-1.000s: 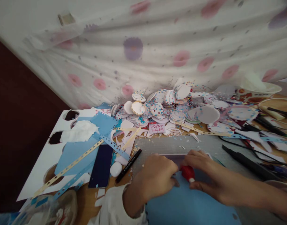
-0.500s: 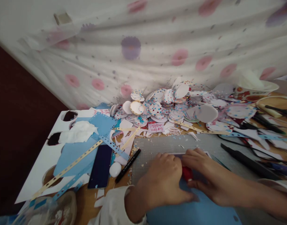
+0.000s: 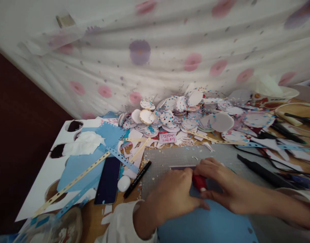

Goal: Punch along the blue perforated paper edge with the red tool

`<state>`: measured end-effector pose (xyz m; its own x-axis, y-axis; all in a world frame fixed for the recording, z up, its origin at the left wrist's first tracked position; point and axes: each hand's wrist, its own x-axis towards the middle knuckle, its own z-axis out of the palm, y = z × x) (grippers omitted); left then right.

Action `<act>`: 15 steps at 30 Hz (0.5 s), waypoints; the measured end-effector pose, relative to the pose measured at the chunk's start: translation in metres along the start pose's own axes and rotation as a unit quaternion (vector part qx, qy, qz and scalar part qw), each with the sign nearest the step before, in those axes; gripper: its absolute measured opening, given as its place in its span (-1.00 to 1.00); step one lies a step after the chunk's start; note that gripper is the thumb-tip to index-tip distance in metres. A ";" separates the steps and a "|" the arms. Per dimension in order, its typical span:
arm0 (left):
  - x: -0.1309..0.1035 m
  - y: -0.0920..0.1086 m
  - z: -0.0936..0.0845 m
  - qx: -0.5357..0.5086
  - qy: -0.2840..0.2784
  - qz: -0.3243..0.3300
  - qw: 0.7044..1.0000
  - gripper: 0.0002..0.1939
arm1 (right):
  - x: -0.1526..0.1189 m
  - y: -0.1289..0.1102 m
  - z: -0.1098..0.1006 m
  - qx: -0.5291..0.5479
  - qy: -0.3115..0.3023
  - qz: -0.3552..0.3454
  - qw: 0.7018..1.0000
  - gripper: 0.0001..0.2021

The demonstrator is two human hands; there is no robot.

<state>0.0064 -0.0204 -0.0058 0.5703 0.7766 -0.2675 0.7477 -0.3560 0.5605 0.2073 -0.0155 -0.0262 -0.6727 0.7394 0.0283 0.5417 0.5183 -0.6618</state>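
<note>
My right hand [image 3: 224,187] grips a small red craft punch [image 3: 199,182] between its thumb and curled fingers. Under both hands lies a sheet of blue paper [image 3: 207,224], with a small dark punched hole near its lower right corner. My left hand [image 3: 173,194] is bent over the sheet just left of the punch, its thumb stretched across the paper and its other fingers curled down, tips hidden. A grey cutting mat [image 3: 167,157] lies beneath, and a thin pale-edged piece shows beyond my hands.
Behind the mat is a heap of decorated paper discs [image 3: 167,117]. To the left lie a phone [image 3: 108,180], a black pen [image 3: 137,179], a white round case [image 3: 123,183] and punched paper strips [image 3: 71,185]. A black tool [image 3: 263,172] and cables lie at right.
Both hands have shifted slightly left with the red punch, and more of the punch shows between them. My left thumb has drawn in a little. The view has moved slightly.
</note>
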 end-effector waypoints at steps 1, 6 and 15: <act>-0.003 -0.002 -0.002 0.004 -0.014 -0.008 1.000 -0.48 | -0.001 0.000 -0.002 0.006 -0.006 0.004 1.000 -0.93; -0.010 -0.011 -0.003 -0.001 0.003 0.001 1.000 -0.44 | -0.009 0.002 -0.009 0.017 -0.012 0.019 1.000 -0.87; -0.006 -0.007 -0.004 0.008 -0.008 0.026 1.000 -0.48 | -0.006 -0.003 -0.001 -0.003 -0.014 0.017 1.000 -0.96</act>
<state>-0.0033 -0.0202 -0.0049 0.6131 0.7492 -0.2506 0.7226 -0.4035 0.5613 0.2104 -0.0216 -0.0234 -0.6681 0.7439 -0.0153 0.5671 0.4957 -0.6578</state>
